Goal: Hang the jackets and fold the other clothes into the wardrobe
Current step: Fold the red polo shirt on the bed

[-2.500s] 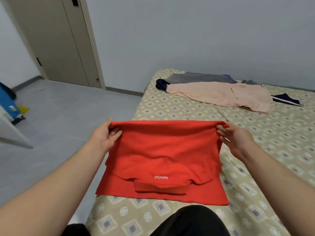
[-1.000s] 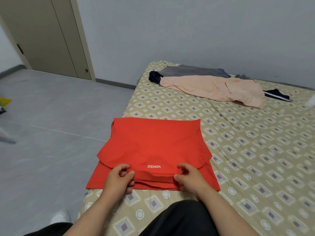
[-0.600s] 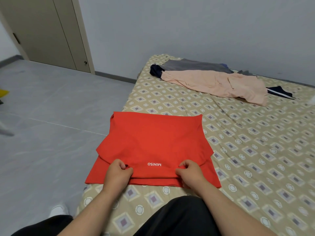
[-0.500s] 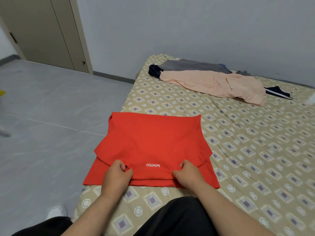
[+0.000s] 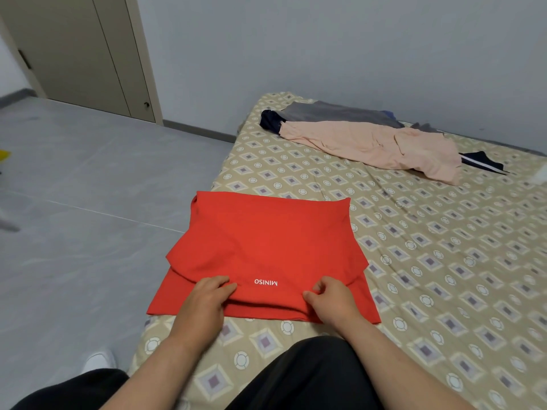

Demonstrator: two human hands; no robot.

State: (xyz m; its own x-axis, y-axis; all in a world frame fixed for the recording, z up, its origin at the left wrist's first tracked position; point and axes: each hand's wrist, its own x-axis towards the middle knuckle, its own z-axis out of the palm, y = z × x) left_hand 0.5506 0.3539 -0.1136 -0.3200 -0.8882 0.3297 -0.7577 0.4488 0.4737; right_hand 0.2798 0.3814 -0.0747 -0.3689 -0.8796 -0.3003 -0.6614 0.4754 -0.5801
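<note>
A red shirt (image 5: 266,244) with white MINISO lettering lies partly folded on the near left corner of the bed (image 5: 429,261). My left hand (image 5: 204,300) pinches its near edge left of the lettering. My right hand (image 5: 331,300) grips the same near edge to the right of it. A peach garment (image 5: 373,146) lies spread at the far end of the bed, over a grey garment (image 5: 334,113) and a navy one (image 5: 268,119). Another dark piece with white stripes (image 5: 482,164) lies to its right.
Grey tiled floor (image 5: 88,202) runs along the bed's left side. A beige door (image 5: 74,54) stands in the far left wall. My knee in black trousers (image 5: 310,377) rests on the bed's near edge, and a white shoe (image 5: 97,361) shows on the floor.
My hands let go of the shirt's far fold, which now lies flat, and came to its near edge. They have taken hold of that edge; the view has shifted slightly.
</note>
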